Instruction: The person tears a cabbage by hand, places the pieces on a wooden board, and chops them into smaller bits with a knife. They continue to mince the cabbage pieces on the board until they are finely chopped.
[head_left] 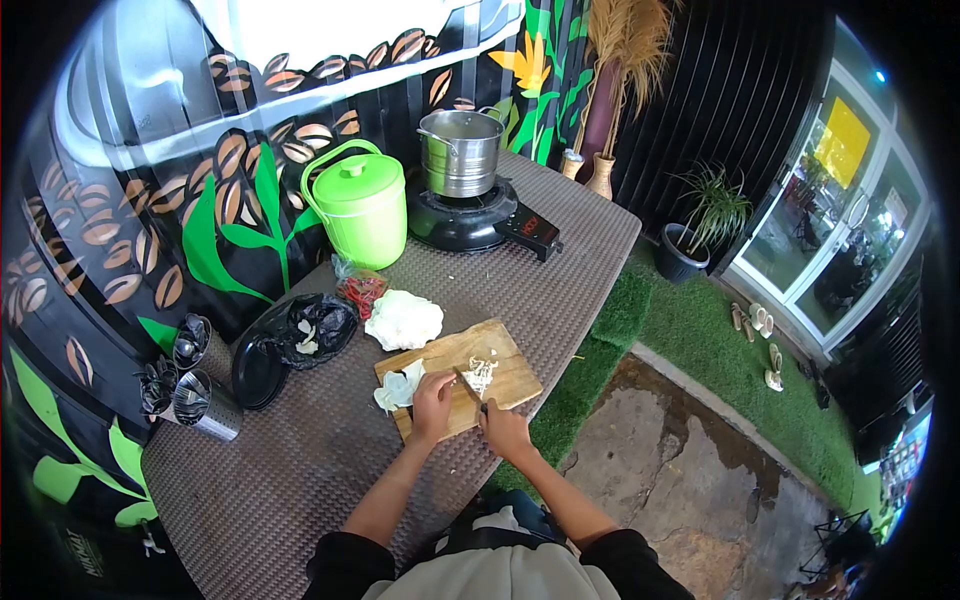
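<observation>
My right hand (506, 432) is wrapped round the handle of a knife (470, 388), whose blade points away from me over the wooden cutting board (510, 350). Beside it, my left hand (433, 406) has its fingers curled together close to the blade; what they press on, if anything, is hidden. Thin white shreds of what looks like cabbage (481, 375) lie in a small pile just beyond the knife. Pale green leaf pieces (398, 386) rest at the board's left edge. A large whitish cabbage head (404, 320) sits behind the board.
A black plastic bag (318, 325) and a bag of red chillies (362, 290) lie farther left. Behind stand a lime green lidded bucket (365, 215) and a steel pot (460, 160) on a black stove (440, 222). Metal cutlery holders (215, 412) stand at the left. The table edge (565, 350) runs right.
</observation>
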